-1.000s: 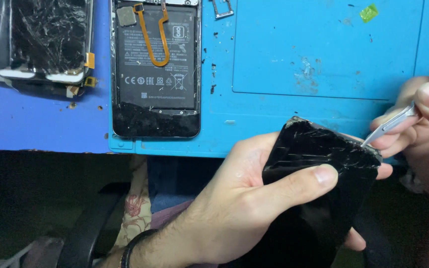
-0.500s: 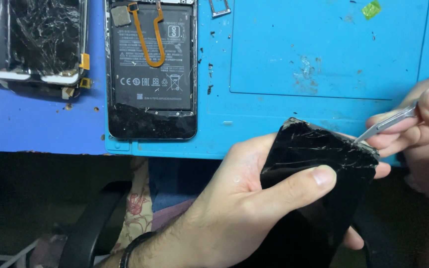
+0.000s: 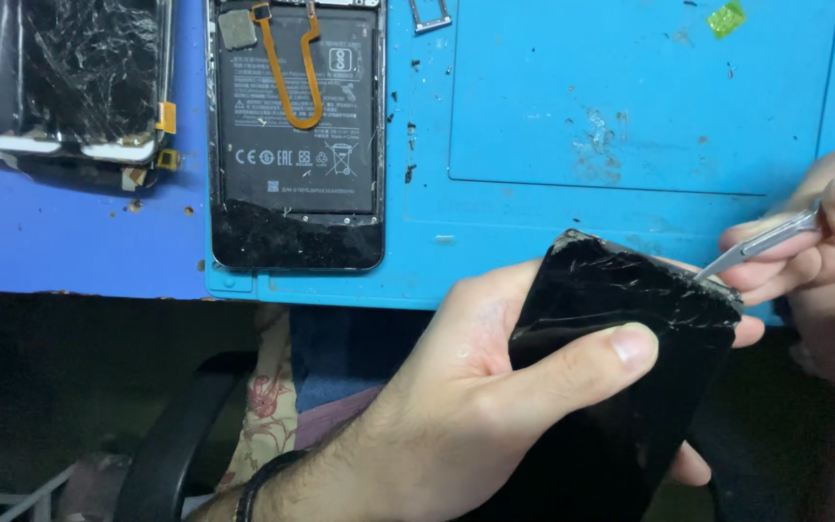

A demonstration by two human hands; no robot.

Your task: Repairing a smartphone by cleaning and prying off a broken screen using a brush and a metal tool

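Gripping a badly cracked black screen panel (image 3: pixel 620 367) in left hand (image 3: pixel 495 387).
Pinching metal tweezers (image 3: pixel 761 244) in right hand (image 3: pixel 823 261), tip probably touching the corner; barely shifting since earlier.

I see blue work mat (image 3: pixel 630 116) on darker blue table (image 3: pixel 70 251); below edge, dark floor, black chair armrest (image 3: pixel 171 435).

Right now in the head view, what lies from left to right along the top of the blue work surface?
Shattered phone screen → opened phone with its battery exposed → small metal SIM tray → green scrap.
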